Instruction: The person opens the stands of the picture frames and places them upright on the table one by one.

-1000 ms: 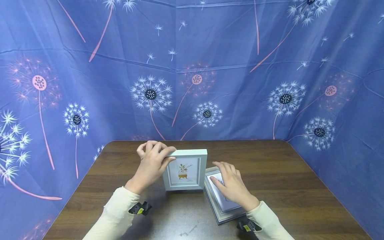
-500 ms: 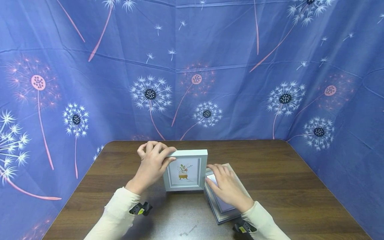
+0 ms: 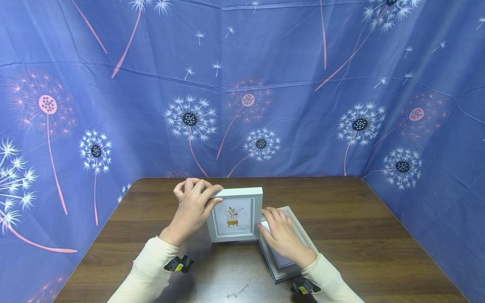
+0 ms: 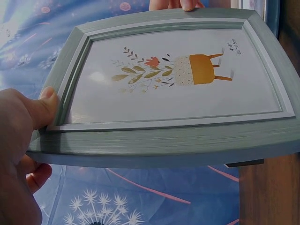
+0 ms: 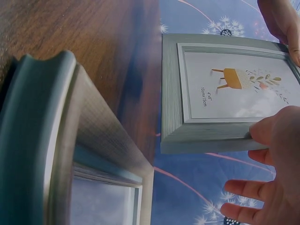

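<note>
A pale green picture frame point(image 3: 235, 219) stands upright on the table, facing me, with a print of potted flowers in it. My left hand point(image 3: 193, 212) grips its top left corner, thumb on the front, as the left wrist view point(image 4: 18, 122) also shows. At its right edge my right hand point(image 3: 286, 235) pinches the side; in the right wrist view the thumb point(image 5: 265, 131) presses the front and the lower fingers spread apart. Just right of it lies a stack of several picture frames point(image 3: 270, 263), partly hidden under my right hand and forearm.
A beige frame border point(image 3: 305, 231) and a smaller glazed frame point(image 5: 101, 201) belong to the stack. The brown wooden table point(image 3: 363, 235) runs back to a blue dandelion-print curtain point(image 3: 303, 50). Black camera straps point(image 3: 179, 264) hang at both wrists.
My right hand has moved left from above the stack to the green picture frame's right edge and taken hold of it. The left hand keeps its grip; the frame has barely shifted.
</note>
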Action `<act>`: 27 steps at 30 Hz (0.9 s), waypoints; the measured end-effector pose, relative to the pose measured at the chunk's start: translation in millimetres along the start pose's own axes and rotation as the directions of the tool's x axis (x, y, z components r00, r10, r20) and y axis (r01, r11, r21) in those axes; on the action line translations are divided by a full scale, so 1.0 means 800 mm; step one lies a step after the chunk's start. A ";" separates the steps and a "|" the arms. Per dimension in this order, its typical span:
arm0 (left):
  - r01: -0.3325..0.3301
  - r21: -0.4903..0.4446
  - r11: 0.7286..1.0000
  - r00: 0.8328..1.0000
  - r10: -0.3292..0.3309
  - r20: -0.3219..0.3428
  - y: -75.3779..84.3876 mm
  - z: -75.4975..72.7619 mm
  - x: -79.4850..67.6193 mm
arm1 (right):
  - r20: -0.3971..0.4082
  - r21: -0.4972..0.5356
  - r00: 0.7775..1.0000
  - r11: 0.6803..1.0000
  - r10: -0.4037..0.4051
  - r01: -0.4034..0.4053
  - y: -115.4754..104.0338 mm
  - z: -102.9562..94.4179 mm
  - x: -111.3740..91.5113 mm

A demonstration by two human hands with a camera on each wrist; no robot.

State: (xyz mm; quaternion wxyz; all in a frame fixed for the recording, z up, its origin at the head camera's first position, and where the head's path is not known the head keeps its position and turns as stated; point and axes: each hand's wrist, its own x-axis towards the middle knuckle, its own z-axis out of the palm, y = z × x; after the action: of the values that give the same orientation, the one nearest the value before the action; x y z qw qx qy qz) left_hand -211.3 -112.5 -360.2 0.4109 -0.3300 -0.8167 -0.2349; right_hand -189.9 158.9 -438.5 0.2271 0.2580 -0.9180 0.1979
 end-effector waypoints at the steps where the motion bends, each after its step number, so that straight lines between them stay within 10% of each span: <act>1: 0.001 0.000 1.000 1.000 -0.001 -0.001 0.000 0.000 0.000 | -0.005 -0.005 1.000 1.000 -0.002 0.002 0.000 0.001 0.000; 27: 0.019 0.016 1.000 1.000 -0.019 -0.017 -0.008 0.001 0.001 | -0.029 0.043 1.000 0.999 -0.007 0.009 -0.007 -0.002 0.009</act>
State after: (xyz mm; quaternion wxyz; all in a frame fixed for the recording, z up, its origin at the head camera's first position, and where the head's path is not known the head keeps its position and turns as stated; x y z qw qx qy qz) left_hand -216.4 -115.9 -360.6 0.4181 -0.3169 -0.8182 -0.2351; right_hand -191.9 152.8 -432.0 0.2357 0.2635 -0.9091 0.2204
